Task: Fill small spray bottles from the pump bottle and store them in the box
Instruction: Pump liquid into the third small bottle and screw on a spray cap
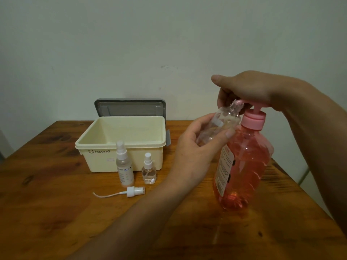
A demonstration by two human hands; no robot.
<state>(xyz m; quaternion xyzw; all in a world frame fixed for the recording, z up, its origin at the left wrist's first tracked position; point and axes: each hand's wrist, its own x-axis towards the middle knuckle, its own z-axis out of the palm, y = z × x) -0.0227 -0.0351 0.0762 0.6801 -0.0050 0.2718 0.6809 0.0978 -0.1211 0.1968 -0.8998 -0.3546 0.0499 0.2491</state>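
Observation:
A large pump bottle [244, 166] of pink liquid stands on the right of the wooden table [47, 184]. My right hand [244, 89] lies on top of its pink pump head. My left hand [195, 145] holds a clear small spray bottle [223, 121] without its cap, tilted, its open neck right under the pump spout. That bottle's white spray cap [134, 191] with its thin tube lies on the table. A tall capped spray bottle [124, 164] and a short capped one [148, 169] stand in front of the cream box [122, 139], which is open and looks empty.
The box's grey lid [129, 106] leans upright behind it against the pale wall. The table's right edge runs close behind the pump bottle. Bare wood shows at the front and left of the table.

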